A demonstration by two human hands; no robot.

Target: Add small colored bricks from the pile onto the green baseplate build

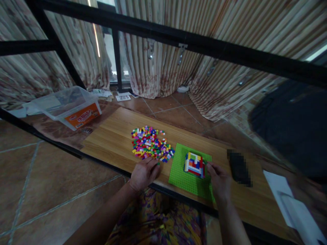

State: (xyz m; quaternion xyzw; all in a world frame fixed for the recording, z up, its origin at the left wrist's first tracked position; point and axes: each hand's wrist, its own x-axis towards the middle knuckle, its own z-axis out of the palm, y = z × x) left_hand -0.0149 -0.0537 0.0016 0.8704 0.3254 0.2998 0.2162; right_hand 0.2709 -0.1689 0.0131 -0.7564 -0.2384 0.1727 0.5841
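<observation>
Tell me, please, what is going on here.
A person's left hand is at the near edge of a pile of colourful toy bricks. Their right hand is at the right side of a multicoloured brick block on a green baseplate. Whether either hand grips a brick is too small to tell.

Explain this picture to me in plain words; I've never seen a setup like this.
There is no machine here, just a person's two bare hands. The single picture comes from a camera worn on the head, looking forward and down. On the wooden tabletop lie a loose pile of colorful toy bricks, a green studded baseplate with a multicolored brick build on it, and a dark, pixelated object. The left hand is at the pile's near edge; the right hand is at the build's right side. Whether either hand grips a brick is too small to tell.
</observation>
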